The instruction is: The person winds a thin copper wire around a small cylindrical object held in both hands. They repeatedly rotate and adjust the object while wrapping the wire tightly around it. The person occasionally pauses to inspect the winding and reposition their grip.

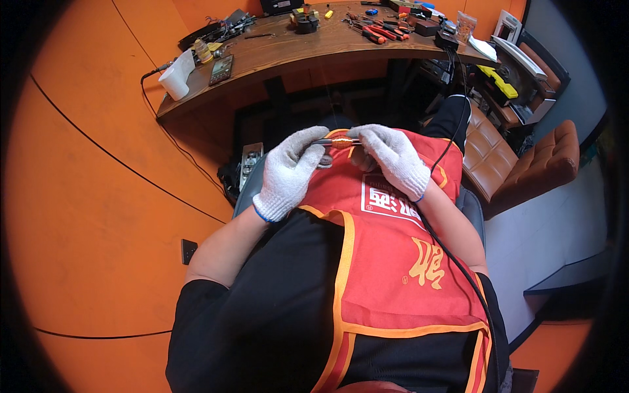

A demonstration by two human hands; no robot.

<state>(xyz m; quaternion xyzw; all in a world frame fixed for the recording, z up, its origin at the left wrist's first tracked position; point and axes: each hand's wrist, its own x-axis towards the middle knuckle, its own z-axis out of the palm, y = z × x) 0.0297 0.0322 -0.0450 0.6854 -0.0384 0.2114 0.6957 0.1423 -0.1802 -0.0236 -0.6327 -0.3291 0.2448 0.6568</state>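
In front of my chest, my two white-gloved hands hold a small copper-wound rotor (pixel 341 142) level between them. It shows a shiny copper-coloured middle and a grey metal shaft at each side. The thumb and fingers of my left hand (pixel 293 164) pinch its left end. At the right end, my right hand (pixel 391 156) pinches the other side of the shaft. The gloves hide both tips of the rotor. Below the hands lies the red apron (pixel 393 275) with yellow edging that I wear.
A curved wooden desk (pixel 282 55) stands ahead, carrying red-handled pliers (pixel 375 33), a phone (pixel 221 70) and a paper roll (pixel 175 81). A black cable (pixel 452 268) runs across my right arm. At right is a brown padded chair (pixel 537 167); an orange wall (pixel 98 216) is at left.
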